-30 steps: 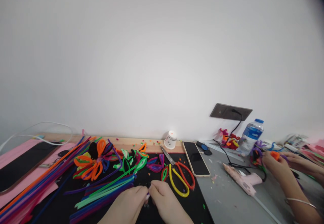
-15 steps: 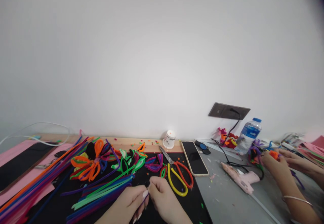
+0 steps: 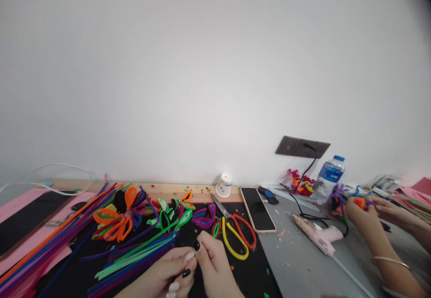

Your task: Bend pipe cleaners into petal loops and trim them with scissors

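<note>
My left hand [image 3: 173, 269] is closed low at the centre, thumb pressed to the fingers, with several nails dark or pale. The thin purple pipe cleaner seen in its pinch half a second ago is now hidden behind the fingers. Close beside it, my right hand [image 3: 214, 264] has its thumb against a curled forefinger; what that pinch holds is hidden. Left of my hands lies a bunch of green, blue and purple pipe cleaners [image 3: 134, 260]. Looped flower shapes, one orange [image 3: 117, 221], one green [image 3: 164, 217] and one purple [image 3: 204, 219], lie behind on the black mat [image 3: 249, 271].
Scissors [image 3: 237, 239] with red and yellow handles lie right of my hands, near a white cup [image 3: 223, 185] and a phone [image 3: 258, 210]. A pink glue gun [image 3: 318, 235] and a water bottle [image 3: 328, 181] stand before a co-worker's hands [image 3: 367, 217]. Long pipe cleaners [image 3: 50, 239] stretch leftward.
My hands have shifted slightly; the left has turned, showing more nails, and the purple strand between its fingers is out of sight. The view has moved a little.
</note>
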The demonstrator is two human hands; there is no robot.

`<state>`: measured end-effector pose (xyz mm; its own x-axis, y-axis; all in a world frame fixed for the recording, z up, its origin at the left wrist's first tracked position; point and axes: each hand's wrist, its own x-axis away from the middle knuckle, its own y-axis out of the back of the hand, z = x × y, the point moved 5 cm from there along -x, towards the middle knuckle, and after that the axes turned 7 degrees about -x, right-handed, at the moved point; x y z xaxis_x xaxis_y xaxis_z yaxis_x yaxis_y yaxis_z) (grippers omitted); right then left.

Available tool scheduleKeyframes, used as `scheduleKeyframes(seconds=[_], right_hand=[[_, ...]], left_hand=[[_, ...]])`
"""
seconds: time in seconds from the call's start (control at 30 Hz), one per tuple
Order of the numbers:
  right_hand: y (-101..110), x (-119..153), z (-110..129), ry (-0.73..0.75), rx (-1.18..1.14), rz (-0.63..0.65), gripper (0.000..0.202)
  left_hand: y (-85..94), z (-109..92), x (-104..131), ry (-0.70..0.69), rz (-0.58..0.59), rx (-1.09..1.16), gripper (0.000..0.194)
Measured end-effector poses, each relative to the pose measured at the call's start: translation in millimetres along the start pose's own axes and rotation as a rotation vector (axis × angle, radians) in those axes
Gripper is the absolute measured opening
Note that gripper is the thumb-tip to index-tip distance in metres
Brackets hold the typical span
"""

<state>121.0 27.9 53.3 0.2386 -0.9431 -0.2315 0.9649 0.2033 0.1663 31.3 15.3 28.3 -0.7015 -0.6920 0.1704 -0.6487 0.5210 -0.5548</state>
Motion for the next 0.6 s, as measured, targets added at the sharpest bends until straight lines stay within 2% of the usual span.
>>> scheduleKeyframes(seconds=[0.07, 0.2, 0.3, 0.43, 0.6], right_hand=[[0.7, -3.1, -5.8, -0.055, -0.041, 0.006, 0.032], [-0.7, -8.2, -26.8, -0.287, -0.150, 0.028, 0.033], [-1.5, -6.5, -38.3, -0.447, -0.203, 0.007, 0.031], [-1.8, -2.1, -42.7, -0.521, -0.174, -0.013, 0.026], [-0.4, 0.4, -45.0, -0.526, -0.103, -0.043, 0.024]], left_hand=[[8.7, -0.4, -4.7, -0.085, -0.069, -0.263, 0.036], [21.2, -14.0, -3.0, -0.280, -0.308, -1.145, 0.033], [17.7, -18.0, 0.7, -0.337, -0.312, -1.621, 0.024], [13.9, -12.9, -0.9, -0.303, -0.266, -1.977, 0.024], [11.6, -7.8, -4.0, -0.326, -0.277, -2.129, 0.025]])
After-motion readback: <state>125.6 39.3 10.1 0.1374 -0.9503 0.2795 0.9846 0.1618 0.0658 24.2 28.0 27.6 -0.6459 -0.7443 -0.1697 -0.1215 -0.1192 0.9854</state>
